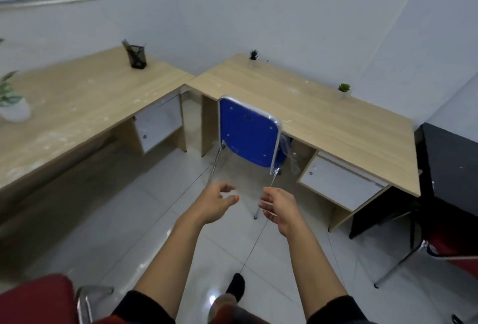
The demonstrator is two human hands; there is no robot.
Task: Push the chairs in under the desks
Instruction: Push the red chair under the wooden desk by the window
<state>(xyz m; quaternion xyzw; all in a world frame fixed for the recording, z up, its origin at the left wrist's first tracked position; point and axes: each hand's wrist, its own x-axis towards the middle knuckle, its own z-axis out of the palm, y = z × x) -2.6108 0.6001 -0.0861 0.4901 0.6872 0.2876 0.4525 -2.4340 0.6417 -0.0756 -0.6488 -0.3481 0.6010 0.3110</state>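
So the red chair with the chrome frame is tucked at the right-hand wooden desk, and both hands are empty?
Not quite. In the head view the tucked chair is blue. The rest holds: it stands at the right-hand wooden desk, and the left hand and right hand are empty.

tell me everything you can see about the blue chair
The blue chair shows its back to the camera: a glossy blue backrest, plastic by its look, dotted with small fasteners and rimmed by a chrome tube frame. Thin chrome legs run down to the white tiled floor, one ending in a dark foot cap. It stands upright, tucked partly under the right-hand wooden desk, its backrest top level with the desk's front edge. Clear plastic wrap clings to its right side. Neither the left hand nor the right hand touches it.
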